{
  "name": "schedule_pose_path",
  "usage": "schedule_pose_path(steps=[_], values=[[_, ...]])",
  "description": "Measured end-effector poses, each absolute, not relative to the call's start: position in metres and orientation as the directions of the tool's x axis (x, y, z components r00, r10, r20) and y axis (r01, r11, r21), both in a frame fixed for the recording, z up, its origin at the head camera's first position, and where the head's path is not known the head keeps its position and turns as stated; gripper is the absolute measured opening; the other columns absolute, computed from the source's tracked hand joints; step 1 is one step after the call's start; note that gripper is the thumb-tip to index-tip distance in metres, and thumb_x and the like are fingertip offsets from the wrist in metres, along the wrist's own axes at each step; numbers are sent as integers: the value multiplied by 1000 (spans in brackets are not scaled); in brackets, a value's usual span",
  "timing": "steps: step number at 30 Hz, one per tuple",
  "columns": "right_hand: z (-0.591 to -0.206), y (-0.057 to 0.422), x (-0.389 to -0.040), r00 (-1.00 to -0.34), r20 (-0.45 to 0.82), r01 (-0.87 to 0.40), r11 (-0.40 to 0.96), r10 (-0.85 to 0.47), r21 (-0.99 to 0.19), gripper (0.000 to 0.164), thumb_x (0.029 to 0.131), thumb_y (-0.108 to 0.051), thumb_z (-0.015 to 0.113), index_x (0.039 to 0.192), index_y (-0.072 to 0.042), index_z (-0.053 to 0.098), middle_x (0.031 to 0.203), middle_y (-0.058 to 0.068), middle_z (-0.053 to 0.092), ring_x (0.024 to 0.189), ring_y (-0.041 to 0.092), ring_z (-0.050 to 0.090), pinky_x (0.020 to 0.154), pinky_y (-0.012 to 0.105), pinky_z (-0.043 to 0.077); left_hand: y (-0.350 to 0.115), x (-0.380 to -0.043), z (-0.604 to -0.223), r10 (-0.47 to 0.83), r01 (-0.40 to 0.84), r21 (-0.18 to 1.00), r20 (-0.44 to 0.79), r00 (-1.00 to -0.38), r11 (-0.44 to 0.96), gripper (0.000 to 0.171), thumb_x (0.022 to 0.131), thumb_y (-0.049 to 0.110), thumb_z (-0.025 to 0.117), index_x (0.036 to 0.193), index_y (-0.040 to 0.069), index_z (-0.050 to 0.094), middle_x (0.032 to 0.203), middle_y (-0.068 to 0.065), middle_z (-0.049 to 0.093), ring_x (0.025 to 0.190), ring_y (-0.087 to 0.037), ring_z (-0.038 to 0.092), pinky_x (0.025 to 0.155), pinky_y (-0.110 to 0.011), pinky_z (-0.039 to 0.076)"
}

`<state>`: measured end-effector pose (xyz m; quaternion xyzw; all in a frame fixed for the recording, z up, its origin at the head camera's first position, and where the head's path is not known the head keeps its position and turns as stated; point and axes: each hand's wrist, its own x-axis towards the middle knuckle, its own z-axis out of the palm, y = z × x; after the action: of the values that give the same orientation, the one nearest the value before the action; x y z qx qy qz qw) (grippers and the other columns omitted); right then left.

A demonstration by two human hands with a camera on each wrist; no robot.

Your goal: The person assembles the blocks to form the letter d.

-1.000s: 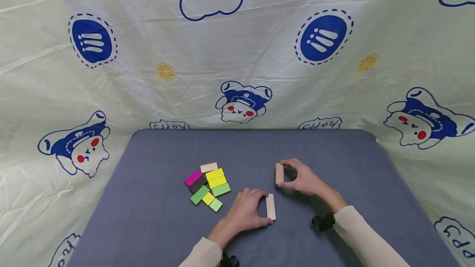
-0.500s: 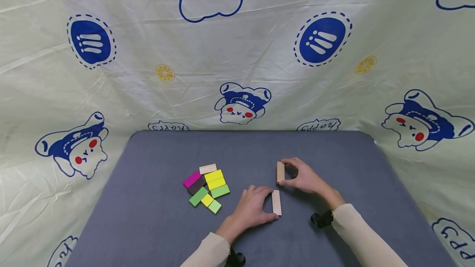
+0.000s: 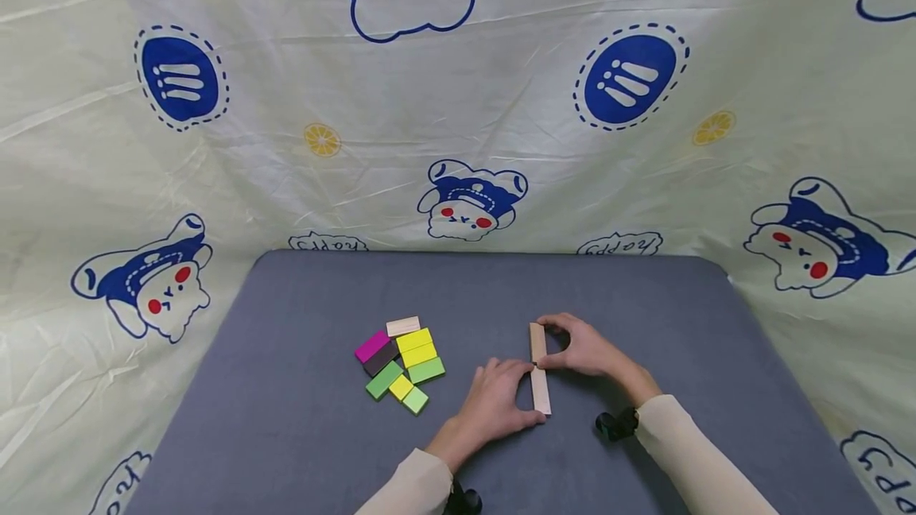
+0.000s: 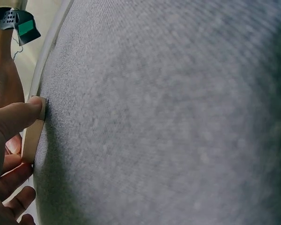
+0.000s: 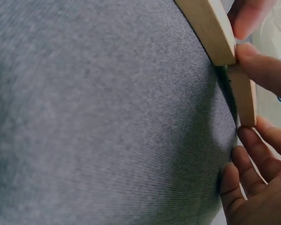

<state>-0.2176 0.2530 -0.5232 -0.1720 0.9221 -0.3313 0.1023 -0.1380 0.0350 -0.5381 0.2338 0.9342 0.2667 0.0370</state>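
Two plain wooden blocks line up end to end in the head view, right of the table's middle. My left hand (image 3: pixel 494 398) pinches the near block (image 3: pixel 541 393) by its two ends, between thumb and fingers. The far block (image 3: pixel 537 342) is held the same way by my right hand (image 3: pixel 588 346). My fingertips crowd the joint where the blocks meet. In the right wrist view, the near block (image 5: pixel 208 30) overlaps the end of the far block (image 5: pixel 244 99), with a dark shadow underneath. The left wrist view shows my left thumb (image 4: pixel 19 115) over the joint.
A flat cluster of coloured blocks lies to the left: yellow blocks (image 3: pixel 417 346), green blocks (image 3: pixel 384 381), a magenta block (image 3: pixel 372 346), a dark block (image 3: pixel 382 357) and a plain wooden block (image 3: pixel 403 326). Grey cloth covers the table (image 3: pixel 300 420); a printed curtain (image 3: pixel 286 181) hangs behind.
My left hand has carried its block rightward and slightly away from me, bringing it end to end with the other block. My right hand has stayed nearly in place, still holding its block.
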Motion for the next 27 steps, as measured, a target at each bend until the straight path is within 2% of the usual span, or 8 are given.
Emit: schedule_pose_path(steps=[9,16,27], values=[[-525,251,-220,-890,-87,-288,701,-447,-652,73,83,-35,86,143,-3,58,142,21,56,122,37,55,101,58,46,37,-136,-539,460,421,533,66,-886,734,71,82,50,84,142,20,61,139,4,64,113,-15,55,88,-30,41],[-525,259,-218,-862,-66,-329,653,-502,-682,65,92,-28,78,146,0,54,146,26,51,129,44,52,103,62,44,38,-134,-537,453,419,510,64,-889,751,71,83,50,84,141,18,61,139,2,64,115,-17,55,90,-32,42],[-526,259,-213,-875,-30,-337,652,-484,-680,64,92,-23,78,145,1,54,146,26,52,130,45,51,101,62,46,40,-133,-536,455,414,511,50,-889,753,75,83,52,83,145,18,59,141,3,63,117,-16,55,91,-31,42]])
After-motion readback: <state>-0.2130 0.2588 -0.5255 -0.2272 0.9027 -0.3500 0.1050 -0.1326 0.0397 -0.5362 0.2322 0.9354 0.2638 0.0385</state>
